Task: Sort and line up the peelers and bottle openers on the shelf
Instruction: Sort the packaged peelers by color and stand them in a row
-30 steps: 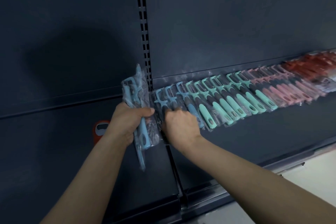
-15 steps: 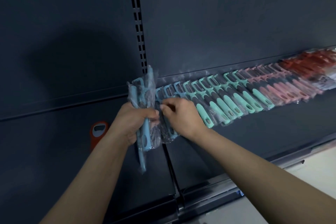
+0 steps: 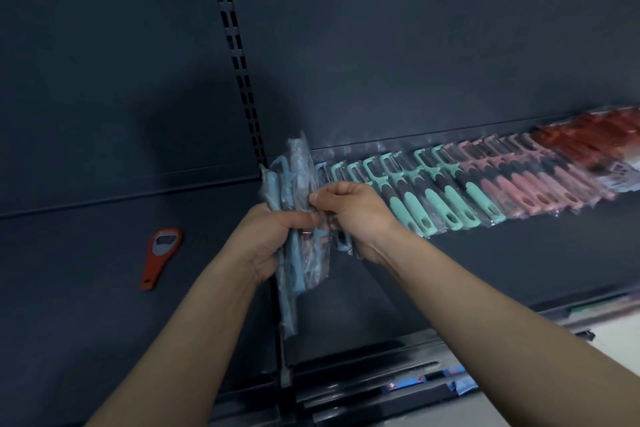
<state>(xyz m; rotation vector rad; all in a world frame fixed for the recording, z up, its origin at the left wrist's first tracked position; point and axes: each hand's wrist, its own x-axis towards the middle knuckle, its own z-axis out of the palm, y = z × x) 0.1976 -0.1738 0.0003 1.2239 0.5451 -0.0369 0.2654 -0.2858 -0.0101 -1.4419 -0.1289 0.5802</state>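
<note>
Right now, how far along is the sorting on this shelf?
Done: mint peelers, pink peelers and red packets lie in a colour-ordered row. In hand: the left hand grips a bunch of blue peelers; the right hand pinches one packet of them. Left: placing those, plus the orange bottle opener lying alone.

A bundle of light-blue plastic peelers in clear sleeves stands nearly upright, gripped by the left hand, with the right hand pinching its edge. Beside it on the dark metal shelf, mint-green-and-black peelers overlap in a slanted row, then pink-handled peelers, then red packets (too blurred to identify). A flat orange-red bottle opener lies alone, well to the left.
</note>
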